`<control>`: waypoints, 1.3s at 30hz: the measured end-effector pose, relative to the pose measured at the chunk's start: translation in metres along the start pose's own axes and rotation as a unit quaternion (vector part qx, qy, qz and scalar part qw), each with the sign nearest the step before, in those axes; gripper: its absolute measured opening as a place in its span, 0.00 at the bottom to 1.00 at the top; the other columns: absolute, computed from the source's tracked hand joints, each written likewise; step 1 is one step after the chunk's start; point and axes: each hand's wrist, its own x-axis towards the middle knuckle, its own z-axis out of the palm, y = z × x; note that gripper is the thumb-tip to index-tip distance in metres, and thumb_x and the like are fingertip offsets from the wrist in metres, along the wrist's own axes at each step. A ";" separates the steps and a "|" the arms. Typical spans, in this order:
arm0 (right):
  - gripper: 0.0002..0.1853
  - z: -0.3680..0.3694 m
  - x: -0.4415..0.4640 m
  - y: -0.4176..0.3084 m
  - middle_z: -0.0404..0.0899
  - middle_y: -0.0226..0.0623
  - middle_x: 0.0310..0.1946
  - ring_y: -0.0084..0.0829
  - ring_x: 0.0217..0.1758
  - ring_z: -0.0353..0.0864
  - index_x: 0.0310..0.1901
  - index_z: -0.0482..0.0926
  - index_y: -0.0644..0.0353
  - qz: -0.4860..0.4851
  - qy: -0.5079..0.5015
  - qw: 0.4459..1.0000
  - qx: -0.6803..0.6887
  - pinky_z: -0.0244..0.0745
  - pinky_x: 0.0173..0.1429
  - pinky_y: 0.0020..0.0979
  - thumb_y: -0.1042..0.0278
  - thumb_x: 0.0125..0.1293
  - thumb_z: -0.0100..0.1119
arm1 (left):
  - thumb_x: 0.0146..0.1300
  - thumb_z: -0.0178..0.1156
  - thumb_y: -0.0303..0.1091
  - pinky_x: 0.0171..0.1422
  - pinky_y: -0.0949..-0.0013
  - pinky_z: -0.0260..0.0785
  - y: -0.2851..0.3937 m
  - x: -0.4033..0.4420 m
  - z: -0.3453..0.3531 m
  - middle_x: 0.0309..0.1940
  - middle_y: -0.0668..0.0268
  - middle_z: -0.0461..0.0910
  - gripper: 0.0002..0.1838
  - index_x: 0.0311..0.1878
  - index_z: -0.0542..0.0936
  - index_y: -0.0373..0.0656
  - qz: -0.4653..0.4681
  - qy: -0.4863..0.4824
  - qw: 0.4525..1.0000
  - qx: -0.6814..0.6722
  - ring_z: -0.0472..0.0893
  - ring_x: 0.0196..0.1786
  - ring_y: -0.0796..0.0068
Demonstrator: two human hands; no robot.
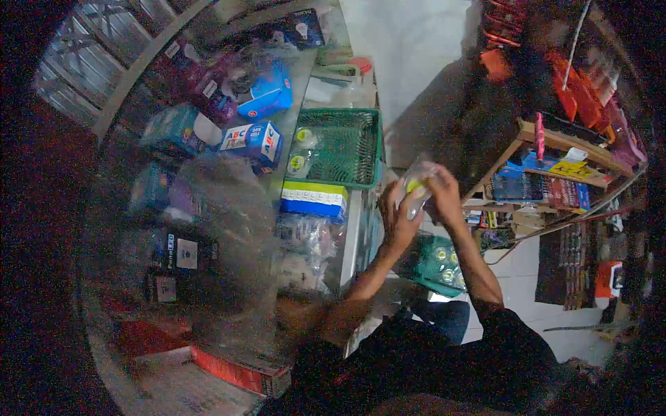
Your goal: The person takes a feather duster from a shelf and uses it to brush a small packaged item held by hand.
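Between my two hands is a clear plastic package with a yellow-green label (415,186); its contents are too blurred to make out. My left hand (395,220) grips it from the left and below, and my right hand (441,192) has its fingers closed on the right side. Left of the hands, a green plastic basket (378,149) holds two clear packages (298,163) with similar round labels. Below my hands, near my lap, another green basket (422,274) contains several packages of the same look (447,275).
A blue, white and yellow-green box (313,201) sits just below the upper basket. Further left stand an ABC box (251,141), a blue box (269,97) and dark bulb boxes (186,251). Right of me is a wooden-framed rack (510,156) with packaged goods.
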 end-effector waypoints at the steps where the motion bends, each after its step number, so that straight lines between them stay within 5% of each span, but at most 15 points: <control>1: 0.18 0.004 0.003 -0.017 0.81 0.32 0.45 0.23 0.45 0.78 0.54 0.77 0.62 0.007 0.022 0.999 0.023 0.72 0.50 0.25 0.67 0.64 0.60 | 0.44 0.73 0.26 0.71 0.49 0.53 -0.001 0.000 0.001 0.65 0.54 0.67 0.37 0.60 0.70 0.46 0.001 0.030 0.999 -0.012 0.63 0.69 0.49; 2: 0.17 0.007 0.012 -0.034 0.81 0.32 0.45 0.23 0.46 0.78 0.53 0.78 0.63 -0.016 0.017 1.000 0.011 0.72 0.50 0.25 0.68 0.63 0.60 | 0.48 0.72 0.27 0.72 0.48 0.52 0.003 0.003 -0.003 0.68 0.49 0.60 0.38 0.63 0.65 0.44 -0.013 0.027 0.999 -0.012 0.61 0.69 0.44; 7: 0.19 0.042 0.048 -0.093 0.80 0.33 0.46 0.23 0.45 0.79 0.54 0.76 0.61 -0.045 -0.049 0.997 0.050 0.74 0.48 0.24 0.64 0.64 0.64 | 0.52 0.69 0.27 0.72 0.47 0.52 -0.001 0.004 0.002 0.66 0.48 0.62 0.33 0.61 0.66 0.38 -0.061 0.036 0.997 -0.021 0.62 0.68 0.45; 9: 0.23 0.070 0.069 -0.090 0.79 0.34 0.47 0.25 0.45 0.80 0.56 0.73 0.61 -0.088 -0.084 0.991 -0.062 0.75 0.47 0.27 0.62 0.63 0.66 | 0.52 0.68 0.27 0.72 0.48 0.53 -0.001 0.003 0.002 0.65 0.47 0.63 0.30 0.59 0.68 0.37 -0.083 0.024 0.996 -0.004 0.62 0.67 0.45; 11: 0.24 0.108 0.081 -0.086 0.79 0.38 0.45 0.29 0.46 0.80 0.56 0.70 0.60 0.005 -0.187 0.982 0.035 0.77 0.44 0.30 0.63 0.62 0.68 | 0.53 0.68 0.27 0.71 0.48 0.54 -0.004 -0.005 0.009 0.64 0.47 0.63 0.28 0.57 0.69 0.35 -0.126 0.008 0.992 -0.008 0.62 0.67 0.45; 13: 0.29 0.144 0.096 -0.063 0.77 0.41 0.46 0.32 0.46 0.80 0.59 0.61 0.58 0.038 -0.224 0.973 -0.045 0.80 0.42 0.31 0.67 0.62 0.67 | 0.54 0.67 0.28 0.69 0.47 0.56 -0.004 -0.006 0.008 0.63 0.46 0.64 0.26 0.55 0.71 0.34 -0.149 -0.012 0.989 -0.012 0.63 0.66 0.44; 15: 0.33 0.179 0.129 0.009 0.75 0.42 0.46 0.34 0.45 0.80 0.61 0.54 0.56 0.028 -0.204 0.977 -0.052 0.82 0.39 0.31 0.70 0.61 0.66 | 0.54 0.67 0.29 0.68 0.46 0.57 -0.002 -0.003 0.003 0.62 0.45 0.64 0.25 0.54 0.71 0.32 -0.154 -0.035 0.987 -0.021 0.63 0.66 0.42; 19: 0.37 0.207 0.118 0.005 0.75 0.40 0.43 0.36 0.43 0.80 0.62 0.45 0.52 0.089 -0.190 0.977 -0.036 0.83 0.33 0.33 0.75 0.61 0.61 | 0.54 0.68 0.31 0.67 0.44 0.57 -0.022 -0.016 0.011 0.63 0.42 0.63 0.30 0.58 0.69 0.29 -0.141 -0.052 0.989 0.011 0.63 0.64 0.39; 21: 0.34 0.209 0.118 0.020 0.75 0.43 0.40 0.40 0.46 0.79 0.62 0.47 0.50 0.097 -0.233 0.967 -0.035 0.80 0.29 0.37 0.71 0.62 0.59 | 0.53 0.68 0.32 0.67 0.44 0.57 -0.024 -0.022 0.013 0.63 0.40 0.63 0.31 0.59 0.70 0.29 -0.159 -0.064 0.985 0.019 0.64 0.64 0.38; 24: 0.34 0.206 0.112 0.028 0.76 0.52 0.46 0.49 0.54 0.76 0.63 0.51 0.54 0.075 -0.304 0.931 -0.190 0.80 0.37 0.45 0.62 0.62 0.60 | 0.52 0.68 0.32 0.67 0.46 0.57 -0.026 -0.028 0.016 0.61 0.39 0.65 0.31 0.58 0.71 0.30 -0.183 -0.096 0.978 0.037 0.64 0.64 0.38; 29: 0.41 0.195 0.082 -0.033 0.72 0.63 0.57 0.60 0.64 0.68 0.67 0.59 0.63 -0.020 -0.362 0.733 -0.576 0.66 0.62 0.56 0.41 0.60 0.55 | 0.52 0.67 0.31 0.66 0.46 0.58 -0.010 -0.001 -0.001 0.58 0.42 0.70 0.28 0.57 0.73 0.31 -0.094 -0.046 0.994 -0.041 0.66 0.62 0.40; 32: 0.44 0.195 0.086 -0.016 0.71 0.61 0.58 0.58 0.66 0.67 0.67 0.63 0.61 -0.023 -0.340 0.691 -0.637 0.60 0.68 0.56 0.33 0.60 0.52 | 0.51 0.67 0.30 0.65 0.46 0.59 -0.013 -0.005 -0.002 0.57 0.43 0.71 0.28 0.56 0.73 0.32 -0.144 -0.094 0.984 -0.050 0.67 0.61 0.41; 35: 0.43 0.185 0.087 -0.025 0.69 0.60 0.61 0.58 0.68 0.65 0.65 0.69 0.57 -0.047 -0.370 0.698 -0.612 0.58 0.68 0.55 0.27 0.59 0.50 | 0.49 0.67 0.30 0.64 0.47 0.60 -0.018 -0.017 0.013 0.54 0.44 0.73 0.27 0.55 0.74 0.32 -0.184 -0.062 0.981 -0.027 0.69 0.59 0.40; 38: 0.38 0.184 0.083 -0.021 0.69 0.60 0.59 0.58 0.65 0.67 0.62 0.72 0.55 -0.080 -0.350 0.698 -0.619 0.59 0.67 0.56 0.31 0.61 0.52 | 0.48 0.68 0.29 0.62 0.48 0.61 -0.013 -0.003 0.003 0.51 0.46 0.76 0.25 0.52 0.76 0.33 -0.072 -0.032 0.997 0.008 0.71 0.56 0.41; 39: 0.36 0.181 0.081 -0.015 0.70 0.59 0.58 0.57 0.64 0.67 0.62 0.72 0.55 -0.104 -0.340 0.718 -0.598 0.59 0.67 0.56 0.34 0.62 0.53 | 0.48 0.68 0.29 0.62 0.48 0.62 -0.032 -0.022 0.017 0.50 0.46 0.76 0.25 0.51 0.76 0.33 -0.112 -0.056 0.992 -0.035 0.72 0.55 0.41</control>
